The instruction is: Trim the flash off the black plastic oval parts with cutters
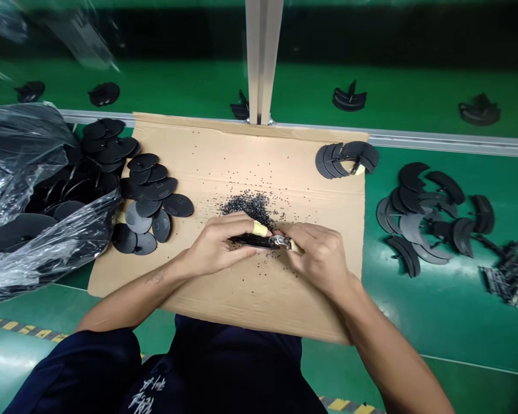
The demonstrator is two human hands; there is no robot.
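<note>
My left hand (pixel 213 244) is closed on a black plastic disc (pixel 247 240), held nearly edge-on between thumb and fingers. One fingertip of that hand carries a yellow wrap (pixel 260 229). In my right hand (pixel 322 253) is a pair of small cutting pliers (pixel 281 240), whose metal jaws touch the disc's right end. Whether the jaws are closed on it I cannot tell. Just beyond both hands lies a heap of tiny black bits (pixel 246 204), with more scattered around.
Cardboard (pixel 242 305) covers the green bench (pixel 414 310). Black oval discs (pixel 149 204) lie left, beside a clear plastic bag (pixel 21 167) of more. Curved black pieces (pixel 414 215) and small dark parts (pixel 511 273) lie right. A metal post (pixel 263 63) rises at the back.
</note>
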